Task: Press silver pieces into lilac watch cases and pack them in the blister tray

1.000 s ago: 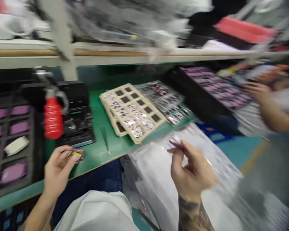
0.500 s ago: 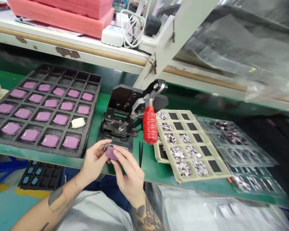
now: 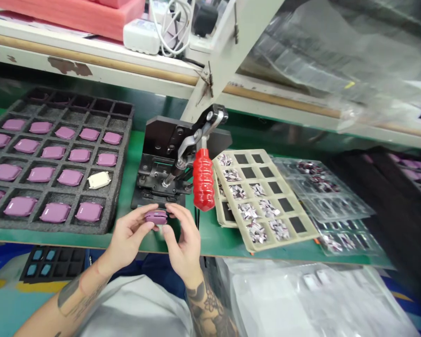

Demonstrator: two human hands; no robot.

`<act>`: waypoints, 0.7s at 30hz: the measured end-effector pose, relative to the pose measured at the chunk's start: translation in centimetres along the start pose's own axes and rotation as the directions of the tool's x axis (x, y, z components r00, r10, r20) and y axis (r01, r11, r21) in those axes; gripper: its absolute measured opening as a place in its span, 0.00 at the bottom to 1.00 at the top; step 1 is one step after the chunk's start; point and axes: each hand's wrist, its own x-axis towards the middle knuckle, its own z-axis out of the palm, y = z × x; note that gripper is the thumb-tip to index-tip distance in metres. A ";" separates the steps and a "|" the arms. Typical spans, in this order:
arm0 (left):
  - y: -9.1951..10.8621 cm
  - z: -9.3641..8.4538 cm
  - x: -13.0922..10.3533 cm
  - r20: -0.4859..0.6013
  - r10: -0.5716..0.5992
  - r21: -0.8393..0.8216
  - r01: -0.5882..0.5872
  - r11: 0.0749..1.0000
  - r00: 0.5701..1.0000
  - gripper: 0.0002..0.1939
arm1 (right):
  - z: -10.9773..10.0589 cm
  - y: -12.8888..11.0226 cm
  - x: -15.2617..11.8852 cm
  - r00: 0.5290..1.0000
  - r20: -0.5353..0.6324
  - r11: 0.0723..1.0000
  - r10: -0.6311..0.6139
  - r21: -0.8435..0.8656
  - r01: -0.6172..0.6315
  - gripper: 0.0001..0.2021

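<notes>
A small purple plastic casing (image 3: 156, 216), seen nearly edge-on with a seam along its side, is pinched at its left end between the thumb and fingers of my left hand (image 3: 128, 238). My right hand (image 3: 184, 245) closes around the right end, fingertips behind and thumb at the front lower edge. The inside of the casing is not visible. Just behind my hands stands a black toggle clamp fixture (image 3: 161, 180) with a red ribbed handle (image 3: 204, 181) hanging down on its right.
A dark foam tray (image 3: 121, 154) at left holds several purple casings and one cream-coloured casing (image 3: 99, 180). On the right lie a beige compartment tray (image 3: 284, 243) of small pieces and clear plastic trays (image 3: 351, 206). A shelf edge (image 3: 133, 70) crosses behind.
The two parts, earlier apart with the inside showing in my left hand, are now together as one casing turned edge-on. The view has shifted, moving the bench items leftward.
</notes>
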 end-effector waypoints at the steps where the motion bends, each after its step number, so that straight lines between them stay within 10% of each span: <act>1: 0.1 0.0 0.0 0.012 0.000 0.012 0.000 1.000 1.000 0.20 | -0.1 0.1 0.1 1.000 0.008 1.000 0.019 0.020 -0.019 0.16; 13: -0.5 -0.4 -1.4 0.060 0.193 0.401 -0.200 0.894 0.979 0.10 | -0.8 -0.8 -0.2 0.995 0.062 0.992 0.078 0.099 -0.083 0.04; 16: -0.7 -0.1 -0.9 -0.012 0.069 0.251 -0.063 0.966 0.998 0.14 | -2.8 -2.4 2.3 0.992 -0.082 0.988 -0.100 -0.124 0.089 0.10; 18: -0.7 0.2 -0.4 -0.051 -0.016 0.138 0.023 0.990 0.999 0.19 | -4.3 -3.8 5.4 0.909 -0.244 0.926 -0.338 -0.258 0.275 0.20; 21: -0.7 0.4 0.2 -0.020 -0.081 0.038 0.082 0.996 0.997 0.25 | -5.0 -5.9 10.4 0.769 -0.138 0.768 -0.625 -0.285 0.573 0.26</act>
